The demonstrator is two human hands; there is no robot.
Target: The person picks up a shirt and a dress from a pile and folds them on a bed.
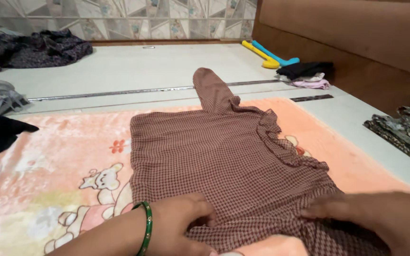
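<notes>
A garment lies spread on a blanket on the floor — both hands rest on its near edge; clothes piles sit far left and right.

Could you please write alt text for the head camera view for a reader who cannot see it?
Two bare hands, left hand and right hand, press flat on a brown checked garment spread over a peach blanket. Other clothes lie around it on the pale floor.

Bare floor beyond blanket open; clothes heaps left, toy bats, dark pile right.
</notes>
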